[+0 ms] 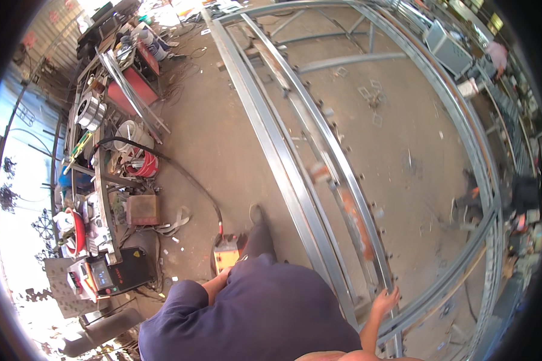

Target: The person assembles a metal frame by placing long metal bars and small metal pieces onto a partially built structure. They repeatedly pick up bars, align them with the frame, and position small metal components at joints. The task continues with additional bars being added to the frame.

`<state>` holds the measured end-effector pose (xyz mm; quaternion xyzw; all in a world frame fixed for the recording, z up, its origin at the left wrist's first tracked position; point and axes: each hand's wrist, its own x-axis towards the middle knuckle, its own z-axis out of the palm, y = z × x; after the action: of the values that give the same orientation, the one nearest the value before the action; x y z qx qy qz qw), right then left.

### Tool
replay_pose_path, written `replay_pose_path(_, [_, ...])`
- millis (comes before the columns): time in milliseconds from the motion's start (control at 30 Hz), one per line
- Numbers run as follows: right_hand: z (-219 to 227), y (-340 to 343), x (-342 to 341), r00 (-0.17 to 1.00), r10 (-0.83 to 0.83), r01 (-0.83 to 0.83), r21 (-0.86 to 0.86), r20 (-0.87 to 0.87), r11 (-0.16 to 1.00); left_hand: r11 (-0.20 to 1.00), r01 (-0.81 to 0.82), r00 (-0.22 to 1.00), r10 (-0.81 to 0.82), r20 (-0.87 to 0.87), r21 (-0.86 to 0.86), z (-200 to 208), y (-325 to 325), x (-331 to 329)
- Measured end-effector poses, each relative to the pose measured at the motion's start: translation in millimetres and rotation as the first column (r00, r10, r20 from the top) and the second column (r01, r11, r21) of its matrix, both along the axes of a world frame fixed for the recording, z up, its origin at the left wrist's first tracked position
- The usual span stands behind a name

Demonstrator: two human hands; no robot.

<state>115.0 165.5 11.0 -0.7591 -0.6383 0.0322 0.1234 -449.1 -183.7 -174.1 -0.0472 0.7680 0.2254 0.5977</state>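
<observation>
My right hand (385, 300) is at the near end of a long steel tube (345, 157), its fingers bent around the metal. This tube belongs to a large grey frame lying across the right half of the floor. My left arm reaches down beside my leg, and my left hand (224, 274) is against an orange and grey box-shaped machine (227, 255). Its fingers are hidden by my body and the machine. A thick black cable (193, 174) runs from the machine's top to the cluttered bench at the left.
Left of me stand a black and orange machine with a small display (111, 274), a cardboard box (143, 210), a red bucket (143, 163) and a wire spool (91, 112). Parallel steel rails (265, 132) lie ahead. Another person's hand (497, 55) shows at the far right.
</observation>
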Motion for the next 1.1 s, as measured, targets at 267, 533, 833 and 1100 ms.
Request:
replay_pose_path(267, [25.5, 98.1, -362.1, 0.897, 0.165, -0.219, -0.088, -0.41, 0.972, 0.965, 0.264, 0.923, -0.251, -0.292, 0.003, 53.4, 85.5, -199.9])
replay_pose_path(533, [35.5, 182.1, -672.8, 0.678, 0.227, -0.505, -0.218, -0.699, 0.835, 0.905, -0.304, 0.899, 0.376, -0.227, 0.297, 88.5, 155.7, -343.8])
replay_pose_path(833, [0.7, 259.4, -1025.2, 0.444, 0.254, -0.736, -0.189, -0.859, 0.65, 0.953, -0.297, 0.926, 0.274, -0.261, -0.055, 111.8, 152.1, -519.1])
replay_pose_path(1100, [57.0, 333.9, -1347.0, 0.325, 0.34, -0.902, -0.181, -0.883, 0.392, 0.904, -0.422, 0.862, 0.375, -0.341, -0.071, 75.3, 146.3, -708.2])
